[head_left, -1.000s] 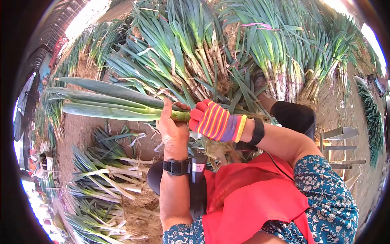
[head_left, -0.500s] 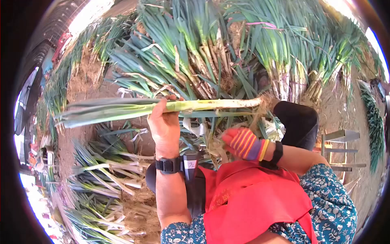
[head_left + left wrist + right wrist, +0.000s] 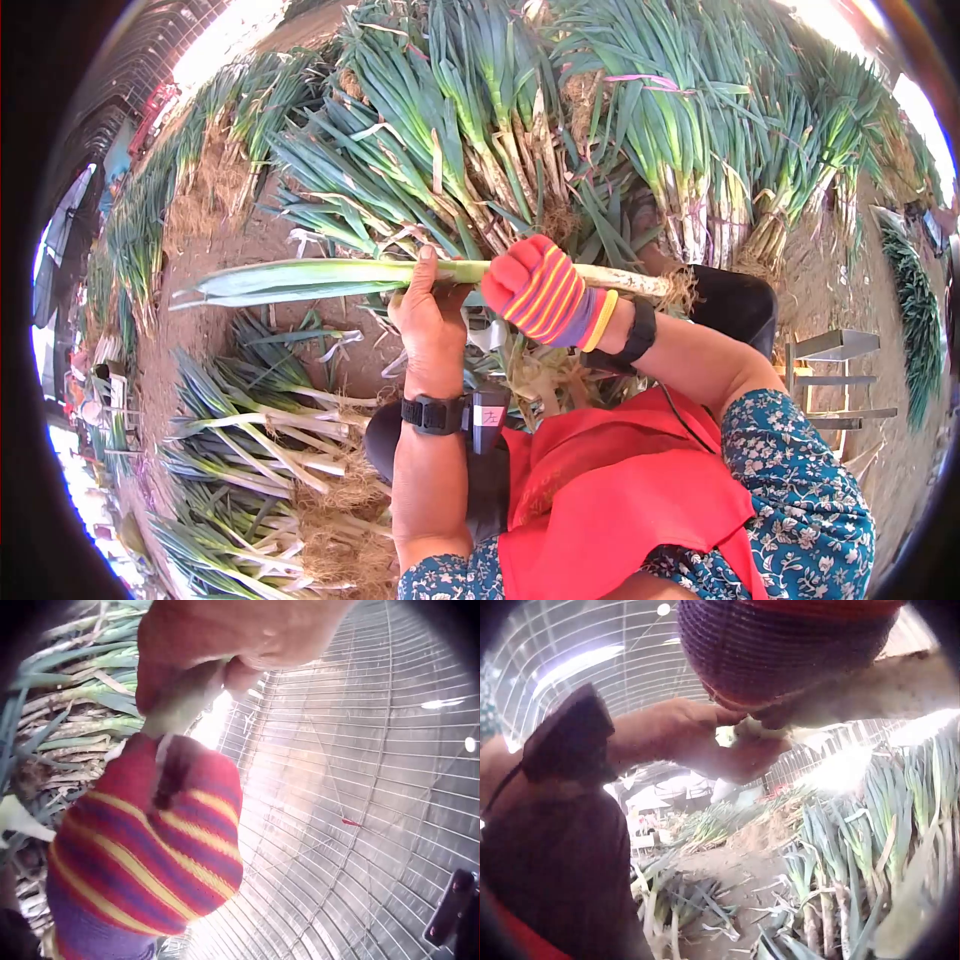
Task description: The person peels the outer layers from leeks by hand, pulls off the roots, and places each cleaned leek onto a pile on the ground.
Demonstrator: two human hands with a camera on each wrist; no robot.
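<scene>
A large green onion [image 3: 310, 282] is held level in front of the body, its leaves pointing left. Its roots [image 3: 682, 288] hang at the right end, past my gloved right hand. My bare left hand [image 3: 432, 325] grips it where leaves meet stalk, thumb up along the near side. My right hand [image 3: 545, 295], in a red, yellow and purple striped glove, has its fingers curled on the stalk just right of the left hand. In the left wrist view, the pale green stalk [image 3: 180, 709] runs between both hands. The right wrist view shows the whitish stalk [image 3: 885, 690] beside the glove.
Loose green onions [image 3: 260, 430] lie at the lower left, roots toward the body. Large bundles [image 3: 690, 130] stand across the back. Peeled leaves and husks [image 3: 540, 380] lie between the knees. A metal stool or frame [image 3: 840, 345] stands at right.
Half a second ago my right hand was off the onion, near the red apron; now it is back on the stalk. Fewer leaves fan out than a second ago. The left hand kept its grip.
</scene>
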